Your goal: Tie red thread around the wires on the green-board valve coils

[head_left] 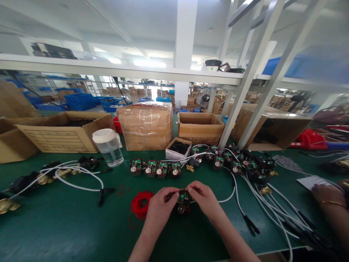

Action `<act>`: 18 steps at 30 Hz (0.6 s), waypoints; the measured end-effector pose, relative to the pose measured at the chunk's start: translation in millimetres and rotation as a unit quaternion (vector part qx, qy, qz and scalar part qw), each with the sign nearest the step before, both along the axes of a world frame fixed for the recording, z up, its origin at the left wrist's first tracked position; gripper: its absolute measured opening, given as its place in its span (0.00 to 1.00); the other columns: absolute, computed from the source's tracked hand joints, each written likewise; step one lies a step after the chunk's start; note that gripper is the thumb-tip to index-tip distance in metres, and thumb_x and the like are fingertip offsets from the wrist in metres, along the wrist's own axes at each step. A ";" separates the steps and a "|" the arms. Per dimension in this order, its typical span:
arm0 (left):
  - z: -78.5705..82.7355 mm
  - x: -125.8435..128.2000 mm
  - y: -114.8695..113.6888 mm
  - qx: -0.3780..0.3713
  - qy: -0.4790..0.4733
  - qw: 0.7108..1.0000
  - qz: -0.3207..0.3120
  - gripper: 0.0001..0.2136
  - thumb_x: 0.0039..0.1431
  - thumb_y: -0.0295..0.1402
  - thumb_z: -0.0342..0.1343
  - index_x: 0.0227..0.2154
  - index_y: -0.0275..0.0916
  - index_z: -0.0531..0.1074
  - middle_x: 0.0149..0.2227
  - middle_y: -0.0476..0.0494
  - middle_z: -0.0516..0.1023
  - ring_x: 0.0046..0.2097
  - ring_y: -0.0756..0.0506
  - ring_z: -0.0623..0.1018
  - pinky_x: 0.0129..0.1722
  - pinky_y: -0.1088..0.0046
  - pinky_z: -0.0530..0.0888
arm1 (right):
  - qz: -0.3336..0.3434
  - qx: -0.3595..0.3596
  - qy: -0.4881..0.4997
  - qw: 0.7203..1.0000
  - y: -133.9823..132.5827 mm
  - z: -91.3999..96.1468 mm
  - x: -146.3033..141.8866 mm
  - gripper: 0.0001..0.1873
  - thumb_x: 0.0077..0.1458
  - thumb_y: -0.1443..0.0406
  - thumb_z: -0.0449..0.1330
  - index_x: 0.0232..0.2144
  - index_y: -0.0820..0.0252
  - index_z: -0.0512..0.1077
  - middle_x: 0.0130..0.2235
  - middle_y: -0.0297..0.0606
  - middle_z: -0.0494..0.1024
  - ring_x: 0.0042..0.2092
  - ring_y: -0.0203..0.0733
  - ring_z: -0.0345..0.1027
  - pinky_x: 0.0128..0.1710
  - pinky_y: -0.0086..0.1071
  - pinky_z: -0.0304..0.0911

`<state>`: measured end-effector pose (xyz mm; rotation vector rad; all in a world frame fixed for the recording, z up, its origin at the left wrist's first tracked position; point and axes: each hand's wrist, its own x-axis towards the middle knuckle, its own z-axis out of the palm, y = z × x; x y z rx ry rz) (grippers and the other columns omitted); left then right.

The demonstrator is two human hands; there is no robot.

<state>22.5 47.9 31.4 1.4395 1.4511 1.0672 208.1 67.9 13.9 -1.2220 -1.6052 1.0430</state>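
A small black unit with a green circuit board and a round metal part on its near side sits between my hands on the green table. My left hand is closed, its thumb and forefinger pinching the unit's far left edge. With thumb and fingertips together, my right hand grips its far right edge. Any small part between the fingertips is too hidden to make out. A white cable runs to the right from behind my right hand. Beside my left hand lies a coil of red cord.
Several similar units stand in a row beyond my hands, with more piled among white cables at right. A small box of black parts, a lidded water cup and cardboard boxes line the back. Another person's hand rests at far right.
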 end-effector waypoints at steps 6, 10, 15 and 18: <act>1.6 0.2 -0.1 -0.004 0.006 1.000 0.001 0.12 0.53 0.42 0.59 0.34 0.42 0.82 0.37 0.44 0.85 0.41 0.41 0.82 0.44 0.65 0.77 | -0.022 0.047 -0.055 0.997 -0.5 7.1 -6.1 0.02 0.55 0.66 0.60 0.29 0.57 0.72 0.31 0.32 0.70 0.31 0.38 0.65 0.31 0.30 0.61; 0.7 -2.1 -1.3 -0.006 0.004 1.000 -0.012 0.13 0.56 0.43 0.57 0.36 0.43 0.82 0.40 0.44 0.84 0.43 0.41 0.82 0.46 0.65 0.76 | 0.009 0.031 -0.026 0.999 -0.8 3.3 0.9 0.06 0.60 0.63 0.59 0.32 0.57 0.73 0.32 0.32 0.71 0.33 0.39 0.66 0.33 0.31 0.62; 1.4 -9.6 -7.6 -0.012 -0.010 0.999 -0.038 0.15 0.58 0.43 0.55 0.43 0.45 0.81 0.46 0.44 0.84 0.48 0.41 0.81 0.50 0.65 0.76 | 0.056 0.009 0.016 0.998 -0.4 -4.6 13.4 0.09 0.62 0.61 0.57 0.40 0.56 0.76 0.38 0.35 0.74 0.38 0.41 0.69 0.38 0.33 0.66; 0.4 -12.0 -10.2 -0.026 -0.020 0.999 -0.036 0.16 0.57 0.40 0.57 0.46 0.45 0.80 0.50 0.45 0.83 0.51 0.41 0.80 0.54 0.64 0.75 | 0.051 0.014 0.023 0.998 -1.0 -7.5 13.4 0.07 0.58 0.65 0.60 0.40 0.56 0.75 0.36 0.33 0.72 0.36 0.39 0.67 0.37 0.32 0.64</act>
